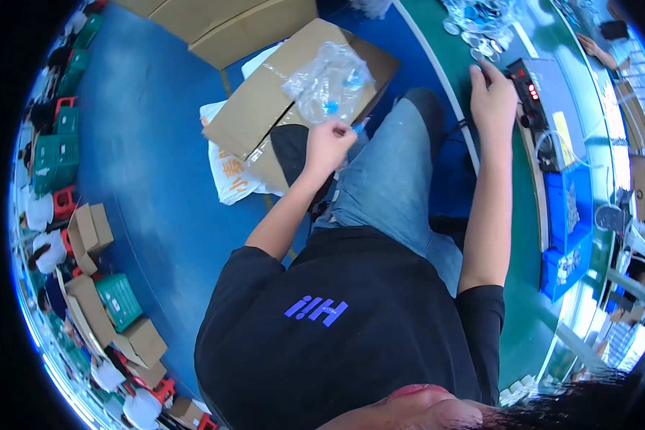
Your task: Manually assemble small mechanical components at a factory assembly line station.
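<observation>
My left hand is closed in a pinch above my lap, beside the cardboard box on the floor. A small bit of blue shows at its fingertips; what the fingers hold is too small to name. Just beyond it, a clear plastic bag with a few blue pieces inside lies on the cardboard box. Over the green bench, my right hand reaches forward with thumb and fingers apart, nothing visible between them. It is beside a control box with a red lit display and near several small round pieces.
Blue parts bins stand on the bench behind the control box, with a pale cable nearby. A white plastic bag lies by the cardboard box. Across the blue floor, people sit among green crates and open cartons.
</observation>
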The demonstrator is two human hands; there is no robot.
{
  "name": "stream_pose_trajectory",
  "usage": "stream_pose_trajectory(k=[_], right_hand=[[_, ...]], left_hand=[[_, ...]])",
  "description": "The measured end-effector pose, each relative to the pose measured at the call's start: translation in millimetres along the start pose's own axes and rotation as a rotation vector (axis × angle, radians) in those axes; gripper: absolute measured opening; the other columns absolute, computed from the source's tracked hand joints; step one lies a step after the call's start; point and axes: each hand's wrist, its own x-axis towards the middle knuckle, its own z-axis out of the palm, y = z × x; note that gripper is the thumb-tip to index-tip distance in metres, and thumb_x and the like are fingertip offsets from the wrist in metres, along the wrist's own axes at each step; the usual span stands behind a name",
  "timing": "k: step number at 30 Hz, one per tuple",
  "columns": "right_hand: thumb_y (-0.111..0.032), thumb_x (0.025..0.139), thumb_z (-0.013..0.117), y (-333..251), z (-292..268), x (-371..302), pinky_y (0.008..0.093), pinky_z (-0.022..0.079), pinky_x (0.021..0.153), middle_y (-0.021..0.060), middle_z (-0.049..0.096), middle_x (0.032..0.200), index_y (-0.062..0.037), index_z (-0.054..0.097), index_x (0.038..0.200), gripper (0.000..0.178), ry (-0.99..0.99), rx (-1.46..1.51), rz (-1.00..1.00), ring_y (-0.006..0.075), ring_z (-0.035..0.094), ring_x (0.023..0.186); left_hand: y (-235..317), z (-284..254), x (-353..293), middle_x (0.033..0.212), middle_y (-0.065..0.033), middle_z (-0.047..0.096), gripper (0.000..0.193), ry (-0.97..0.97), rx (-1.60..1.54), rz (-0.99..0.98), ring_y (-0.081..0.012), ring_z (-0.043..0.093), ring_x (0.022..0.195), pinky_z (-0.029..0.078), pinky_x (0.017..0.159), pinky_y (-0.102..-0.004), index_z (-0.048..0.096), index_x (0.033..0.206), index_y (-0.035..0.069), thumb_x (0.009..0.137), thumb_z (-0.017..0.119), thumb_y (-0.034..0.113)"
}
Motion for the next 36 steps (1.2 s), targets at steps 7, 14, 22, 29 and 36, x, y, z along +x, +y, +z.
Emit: stream_pose_trajectory(k=[7, 14, 22, 29, 36], right_hand=[[-0.017, 0.089, 0.074, -4.1, 11.1, -48.1, 0.0458, 0.045, 0.105, 0.0135, 0.069, 0.127, -0.0054, 0.071, 0.125, 0.038, 0.289, -0.182, -0.355, 0.0333, 0.062, 0.117], [-0.012, 0.086, 0.075, 13.4, 9.0, -74.7, 0.044, 0.044, 0.106, 0.0118, 0.065, 0.126, -0.0061, 0.071, 0.121, 0.035, 0.233, -0.176, -0.283, 0.0317, 0.059, 0.119], [-0.011, 0.085, 0.075, 22.1, 9.8, -78.0, 0.0439, 0.043, 0.107, 0.0122, 0.061, 0.13, -0.0054, 0.071, 0.119, 0.035, 0.166, -0.199, -0.337, 0.0325, 0.055, 0.125], [-0.011, 0.086, 0.075, 15.9, 14.3, -79.0, 0.0445, 0.043, 0.111, 0.0123, 0.061, 0.132, -0.0045, 0.072, 0.117, 0.031, 0.179, -0.258, -0.318, 0.0333, 0.054, 0.129], [-0.009, 0.083, 0.074, 23.2, 14.9, -78.8, 0.0456, 0.045, 0.107, 0.0141, 0.06, 0.13, -0.0038, 0.07, 0.114, 0.032, 0.195, -0.264, -0.336, 0.034, 0.054, 0.129]], left_hand=[[-79.1, -68.1, 69.9, 0.079, -0.0135, 0.076, 0.027, 0.366, 0.559, -0.015, -0.0385, 0.071, 0.074, 0.056, 0.07, -0.0436, 0.077, 0.088, 0.002, 0.086, 0.066, 0.027], [-103.9, -61.1, 124.3, 0.083, -0.0176, 0.076, 0.029, 0.272, 0.731, -0.068, -0.0432, 0.071, 0.077, 0.056, 0.071, -0.0474, 0.077, 0.088, 0.001, 0.087, 0.062, 0.026], [-118.8, -43.1, 140.9, 0.093, -0.0227, 0.077, 0.031, 0.145, 0.738, -0.04, -0.0465, 0.071, 0.083, 0.056, 0.075, -0.0514, 0.079, 0.096, 0.0, 0.088, 0.057, 0.02], [-86.0, -52.6, 143.0, 0.105, -0.0235, 0.077, 0.034, 0.045, 0.749, 0.001, -0.0466, 0.071, 0.093, 0.057, 0.082, -0.0499, 0.078, 0.106, -0.001, 0.089, 0.054, 0.017], [73.6, -29.5, 102.4, 0.104, -0.0165, 0.078, 0.031, 0.216, 0.664, 0.335, -0.0401, 0.072, 0.092, 0.056, 0.08, -0.0444, 0.079, 0.11, 0.004, 0.094, 0.057, 0.02]])
